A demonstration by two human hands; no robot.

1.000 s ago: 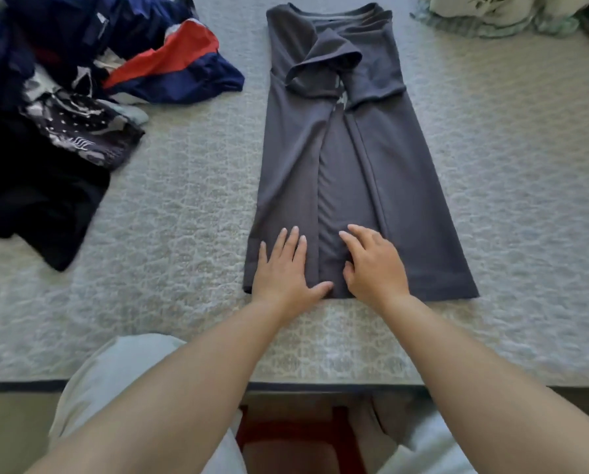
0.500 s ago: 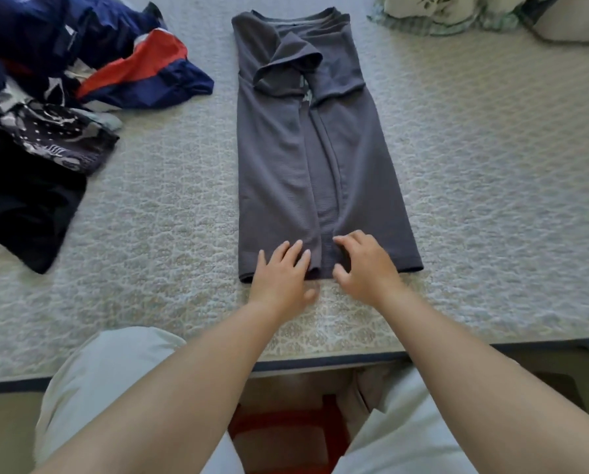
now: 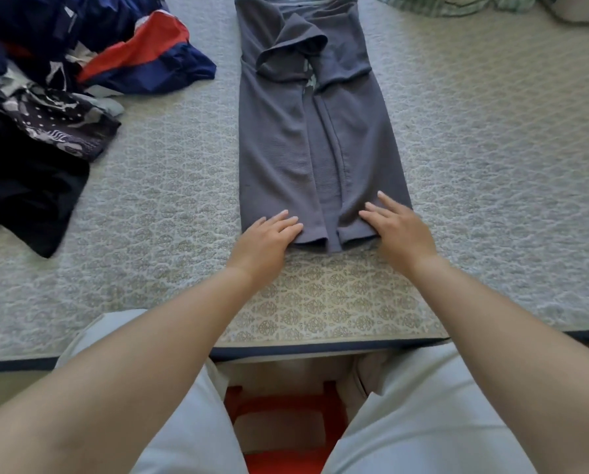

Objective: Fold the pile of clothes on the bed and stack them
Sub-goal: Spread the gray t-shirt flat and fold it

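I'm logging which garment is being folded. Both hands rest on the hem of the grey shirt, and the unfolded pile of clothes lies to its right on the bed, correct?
Not quite. The head view shows the unfolded pile of clothes to the left of the grey shirt, not to its right. The rest holds: the left hand and right hand both rest on the hem, on the bed.

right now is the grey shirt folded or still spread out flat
Partly folded: the grey shirt has both sides and sleeves turned in, forming a long strip, not yet folded lengthwise.
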